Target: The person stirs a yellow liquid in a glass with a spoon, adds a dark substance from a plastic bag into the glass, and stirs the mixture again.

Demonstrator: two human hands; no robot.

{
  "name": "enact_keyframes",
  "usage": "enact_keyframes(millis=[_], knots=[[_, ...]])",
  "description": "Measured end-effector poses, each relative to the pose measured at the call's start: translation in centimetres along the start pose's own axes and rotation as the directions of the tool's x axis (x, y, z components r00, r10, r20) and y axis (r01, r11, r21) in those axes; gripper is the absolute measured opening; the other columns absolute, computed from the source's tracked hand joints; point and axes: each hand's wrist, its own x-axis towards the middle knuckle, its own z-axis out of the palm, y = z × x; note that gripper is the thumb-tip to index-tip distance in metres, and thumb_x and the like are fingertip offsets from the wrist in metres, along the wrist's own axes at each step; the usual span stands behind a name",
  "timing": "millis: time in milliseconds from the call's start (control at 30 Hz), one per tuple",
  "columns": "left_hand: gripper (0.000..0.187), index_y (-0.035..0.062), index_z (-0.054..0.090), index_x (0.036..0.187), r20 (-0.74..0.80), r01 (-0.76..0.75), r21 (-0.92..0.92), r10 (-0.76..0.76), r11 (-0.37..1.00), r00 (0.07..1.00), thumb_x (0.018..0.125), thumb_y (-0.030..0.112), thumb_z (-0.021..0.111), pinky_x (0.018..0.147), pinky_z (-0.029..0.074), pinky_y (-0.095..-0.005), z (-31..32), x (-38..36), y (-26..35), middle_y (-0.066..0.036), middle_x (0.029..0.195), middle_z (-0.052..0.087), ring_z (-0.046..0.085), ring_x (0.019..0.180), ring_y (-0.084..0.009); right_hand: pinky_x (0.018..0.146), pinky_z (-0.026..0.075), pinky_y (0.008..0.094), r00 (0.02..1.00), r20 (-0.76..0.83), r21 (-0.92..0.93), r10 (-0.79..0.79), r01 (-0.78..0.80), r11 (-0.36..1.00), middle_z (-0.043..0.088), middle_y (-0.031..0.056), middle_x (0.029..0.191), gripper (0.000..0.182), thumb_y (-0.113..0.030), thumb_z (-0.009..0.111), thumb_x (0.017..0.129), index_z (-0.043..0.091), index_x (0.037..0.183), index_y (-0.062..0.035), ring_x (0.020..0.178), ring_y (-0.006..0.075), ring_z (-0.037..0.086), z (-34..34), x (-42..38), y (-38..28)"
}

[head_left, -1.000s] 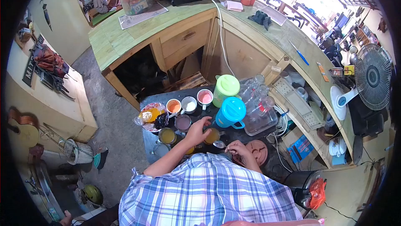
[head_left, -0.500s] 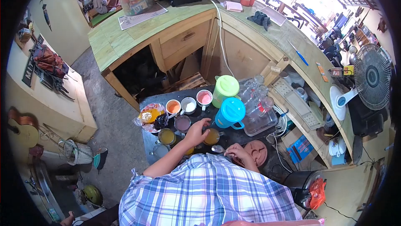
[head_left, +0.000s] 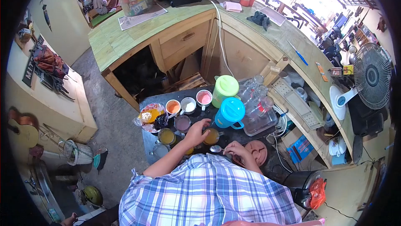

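My left hand (head_left: 195, 133) reaches over the dark low table, thumb and fingers apart, with the thumb tip right at the rim of a glass mug of amber drink (head_left: 213, 137). A metal spoon (head_left: 216, 148) is pinched in my right hand (head_left: 237, 150), its bowl just in front of that mug. Beyond my left fingers stands a blue lidded pitcher (head_left: 230, 113). Left of my left hand are a mug of purplish drink (head_left: 182, 123) and a mug of yellowish drink (head_left: 167, 136). A brown round lid-like piece (head_left: 255, 152) lies beside my right hand.
Three white cups (head_left: 189, 105) of coloured contents and a green pitcher (head_left: 226, 90) line the back. Empty glass mugs (head_left: 255, 96) crowd a clear tray (head_left: 260, 125) at right. A bag of orange stuff (head_left: 151, 115) sits left. A wooden counter (head_left: 163, 27) curves behind; a person sits far off.
My right hand has shifted slightly left and away from me with the spoon. My left hand stays in nearly the same place.
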Motion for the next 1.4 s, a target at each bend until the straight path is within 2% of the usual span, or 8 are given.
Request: enact_keyframes(millis=[367, 433, 533, 667, 967, 1067, 1333, 1400], knots=[[0.057, 0.0044, 0.045, 0.127, 0.071, -0.070, 0.105, 0.062, 0.992, 0.995, 0.073, 0.007, 0.064, 0.098, 0.040, -0.0405, -0.3, -0.1, -0.1, -0.018, 0.117, 0.054, 0.050, 0.113, -0.0327, 0.045, 0.032, 0.0204, 0.999, 0.007, -0.088, -0.052, 0.052, 0.995, 0.058, -0.0015, 0.058, 0.019, -0.014, 0.061, 0.082, 0.071, 0.078, 0.0014, 0.048, 0.0043, 0.044, 1.8, -0.4, -1.1], [0.057, 0.0040, 0.046, 0.126, 0.066, -0.060, 0.108, 0.053, 0.992, 0.996, 0.072, 0.005, 0.063, 0.098, 0.040, -0.0404, -0.3, 0.0, -0.2, -0.018, 0.117, 0.054, 0.051, 0.112, -0.0328, 0.044, 0.027, 0.0190, 0.985, -0.144, -0.010, -0.091, 0.091, 0.996, 0.055, -0.0004, 0.056, 0.017, -0.008, 0.059, 0.082, 0.070, 0.078, 0.0048, 0.046, 0.0038, 0.041, 1.6, -0.4, -0.2], [0.055, 0.0034, 0.046, 0.125, 0.056, -0.061, 0.108, 0.056, 0.992, 0.997, 0.072, 0.004, 0.061, 0.097, 0.040, -0.0402, -0.2, 0.0, -0.3, -0.018, 0.115, 0.055, 0.051, 0.112, -0.0330, 0.048, 0.034, 0.0192, 0.992, -0.083, 0.095, -0.093, 0.100, 0.990, 0.064, 0.0004, 0.064, 0.016, -0.012, 0.061, 0.080, 0.071, 0.076, 0.0001, 0.050, 0.0042, 0.045, 0.3, -0.7, 0.4], [0.055, 0.0033, 0.047, 0.125, 0.059, -0.067, 0.100, 0.061, 0.993, 0.996, 0.072, 0.004, 0.061, 0.097, 0.041, -0.0403, 0.0, 0.1, -0.5, -0.018, 0.114, 0.056, 0.052, 0.110, -0.0331, 0.044, 0.028, 0.0196, 0.988, -0.146, 0.013, -0.050, 0.052, 0.999, 0.059, 0.0015, 0.059, 0.015, -0.006, 0.059, 0.080, 0.070, 0.076, 0.0037, 0.047, 0.0045, 0.042, 0.6, -1.1, -0.1], [0.055, 0.0036, 0.047, 0.125, 0.043, -0.057, 0.077, 0.054, 0.995, 0.998, 0.072, 0.006, 0.063, 0.096, 0.041, -0.0406, 0.0, 0.0, -0.7, -0.018, 0.113, 0.057, 0.053, 0.109, -0.0330, 0.048, 0.036, 0.0197, 0.942, -0.282, 0.115, -0.184, 0.224, 0.968, 0.067, 0.0038, 0.069, 0.015, -0.008, 0.061, 0.078, 0.070, 0.074, 0.0028, 0.053, 0.0064, 0.050, -1.7, -2.4, 0.3], [0.062, 0.0047, 0.047, 0.125, 0.090, -0.057, 0.087, 0.049, 0.995, 0.995, 0.068, 0.014, 0.071, 0.096, 0.042, -0.0410, -0.4, -0.1, 0.1, -0.017, 0.115, 0.056, 0.052, 0.110, -0.0334, 0.055, 0.045, 0.0281, 0.848, -0.444, -0.555, -0.290, -0.007, 0.832, 0.066, 0.0044, 0.065, 0.017, -0.013, 0.058, 0.082, 0.072, 0.078, -0.0037, 0.058, 0.0126, 0.060, -0.2, -2.7, -0.3], [0.089, 0.0119, 0.042, 0.131, 0.156, -0.077, 0.398, 0.015, 0.914, 0.988, 0.056, 0.032, 0.084, 0.091, 0.042, -0.0488, 0.2, -0.3, 1.1, -0.013, 0.118, 0.054, 0.048, 0.115, -0.0327, 0.053, 0.045, 0.0327, 0.714, -0.571, -0.687, -0.404, -0.146, 0.712, 0.061, 0.0116, 0.061, 0.017, -0.020, 0.060, 0.079, 0.072, 0.079, -0.0086, 0.055, 0.0227, 0.060, 6.1, -4.9, -6.8], [0.091, 0.0123, 0.041, 0.132, 0.153, -0.070, 0.451, 0.000, 0.890, 0.988, 0.055, 0.033, 0.084, 0.089, 0.042, -0.0489, 0.3, -0.5, 1.7, -0.012, 0.117, 0.055, 0.048, 0.114, -0.0318, 0.054, 0.046, 0.0352, 0.607, -0.645, -0.683, -0.464, -0.186, 0.706, 0.062, 0.0132, 0.064, 0.017, -0.022, 0.060, 0.078, 0.072, 0.080, -0.0100, 0.057, 0.0264, 0.062, 6.7, -5.2, -7.5]])
